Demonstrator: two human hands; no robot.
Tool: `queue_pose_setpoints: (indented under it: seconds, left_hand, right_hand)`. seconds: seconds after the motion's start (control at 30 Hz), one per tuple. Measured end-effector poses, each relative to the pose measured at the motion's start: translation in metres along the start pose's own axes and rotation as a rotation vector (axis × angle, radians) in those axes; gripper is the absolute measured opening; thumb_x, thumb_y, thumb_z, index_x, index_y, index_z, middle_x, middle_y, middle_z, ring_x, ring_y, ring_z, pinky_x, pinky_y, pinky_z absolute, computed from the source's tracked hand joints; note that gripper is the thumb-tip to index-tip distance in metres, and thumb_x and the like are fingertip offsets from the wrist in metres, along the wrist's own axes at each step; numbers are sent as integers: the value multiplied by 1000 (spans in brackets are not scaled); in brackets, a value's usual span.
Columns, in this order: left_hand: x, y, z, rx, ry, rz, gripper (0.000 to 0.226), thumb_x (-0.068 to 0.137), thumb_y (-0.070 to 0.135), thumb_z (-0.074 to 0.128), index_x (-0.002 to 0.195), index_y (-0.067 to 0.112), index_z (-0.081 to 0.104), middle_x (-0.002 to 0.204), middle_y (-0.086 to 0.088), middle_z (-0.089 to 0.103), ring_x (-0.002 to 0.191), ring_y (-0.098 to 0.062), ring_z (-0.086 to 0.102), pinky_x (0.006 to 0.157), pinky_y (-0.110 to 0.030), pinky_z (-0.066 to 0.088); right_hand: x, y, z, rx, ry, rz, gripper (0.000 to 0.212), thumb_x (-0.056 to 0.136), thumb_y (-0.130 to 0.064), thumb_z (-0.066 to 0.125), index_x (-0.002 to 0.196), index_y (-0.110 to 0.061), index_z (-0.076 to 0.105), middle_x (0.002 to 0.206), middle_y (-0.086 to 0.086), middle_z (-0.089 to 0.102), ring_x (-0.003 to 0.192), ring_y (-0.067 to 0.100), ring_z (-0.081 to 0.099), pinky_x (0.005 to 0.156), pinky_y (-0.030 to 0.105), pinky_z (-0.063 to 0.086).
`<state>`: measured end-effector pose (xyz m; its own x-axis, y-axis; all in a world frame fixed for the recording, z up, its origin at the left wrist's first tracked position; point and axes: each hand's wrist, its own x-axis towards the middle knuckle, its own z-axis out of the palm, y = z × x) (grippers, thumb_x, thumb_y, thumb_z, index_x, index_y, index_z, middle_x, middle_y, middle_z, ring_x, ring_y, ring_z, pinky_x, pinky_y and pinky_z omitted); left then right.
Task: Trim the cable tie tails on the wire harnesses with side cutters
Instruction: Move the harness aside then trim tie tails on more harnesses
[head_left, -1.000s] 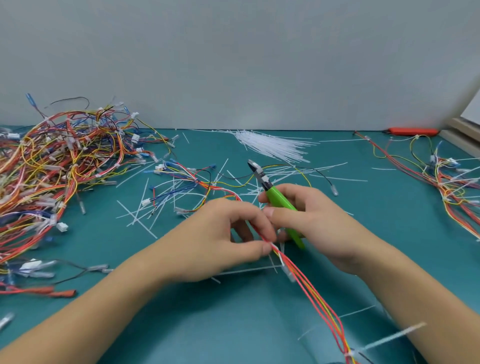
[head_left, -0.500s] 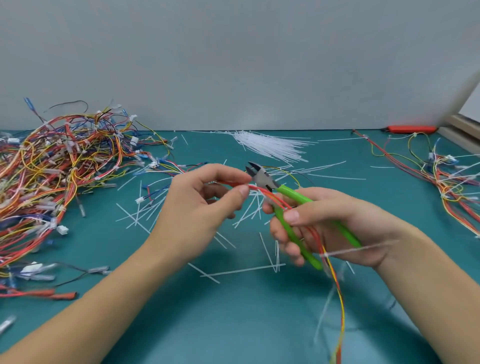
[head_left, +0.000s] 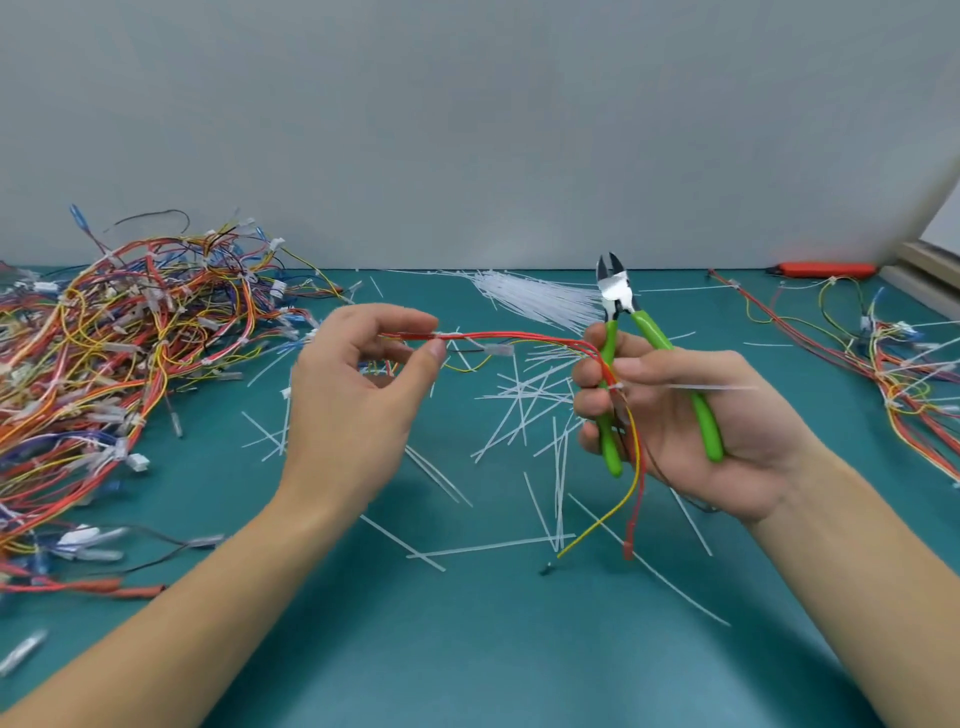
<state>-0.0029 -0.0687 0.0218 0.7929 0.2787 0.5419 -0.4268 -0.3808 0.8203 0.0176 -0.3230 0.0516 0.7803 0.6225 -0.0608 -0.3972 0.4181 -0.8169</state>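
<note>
So the left hand (head_left: 358, 400) is up off the teal bench mat (head_left: 311, 649), pinching a thin harness of red, yellow and orange wires (head_left: 519, 339) between thumb and forefinger, right beside a small white cable tie (head_left: 445, 335) wrapped round the bundle. The harness runs across to the right hand (head_left: 691, 421), whose fingers are curled round it and round the green-handled side cutters (head_left: 631, 332) at once. The cutters point up and a bit away, their steel jaws slightly apart near the back edge of the mat and not touching anything. A second white tie sits on the wires right at the right hand's fingers, and its long uncut tail (head_left: 696, 387) sticks out sideways across the palm. Below that hand the loose wire ends dangle down toward the mat.

Scattered white cut-off tie tails (head_left: 524, 410) lie all over the middle of the mat under both hands. A fanned bunch of unused white cable ties (head_left: 535, 299) lies by the grey wall. Big tangled pile of multicoloured harnesses (head_left: 104, 364) is on the left, a smaller spread of harnesses (head_left: 893, 364) on the right, and an orange-handled tool (head_left: 826, 269) sits far back right.
</note>
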Motion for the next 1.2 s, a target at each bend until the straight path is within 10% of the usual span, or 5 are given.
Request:
queue_pose_setpoints:
  seconds: [0.27,0.4,0.57,0.77,1.2]
  left_hand:
    - [-14,24,0,352,124,578,17,88,16,76,104,12,72,101,-5,62,94,-19,55,85,-29,43]
    - [-34,37,18,32,-323,131,16,92,26,72,78,31,73,64,14,67,52,-11,55,51,-19,41]
    - [-33,30,23,-256,-433,-280,11,88,32,79,89,21,78,81,-1,79,60,-11,67,48,-18,46]
    - [-33,27,21,-317,-516,-378,17,80,28,80,95,21,78,89,-2,80,72,-14,70,51,-23,48]
    - [-28,27,20,-443,-373,-441,10,73,23,80,81,20,77,81,-5,76,74,-16,72,52,-25,52]
  right_hand:
    - [9,10,7,246,145,21,24,78,-3,61,98,-16,57,88,3,60,77,18,57,73,31,53]
    - [11,21,13,105,207,-36,31,79,-4,64,105,-19,57,86,5,64,79,23,58,80,36,50]
    - [10,41,25,-110,219,-165,42,79,-7,71,118,-16,60,94,11,68,84,27,65,83,43,49]
    - [8,44,36,-257,254,-291,46,76,-9,73,119,-12,57,89,7,65,72,22,66,59,30,56]
    - [7,48,37,-531,329,-443,32,82,-12,73,111,-21,64,91,1,70,81,15,65,74,24,53]
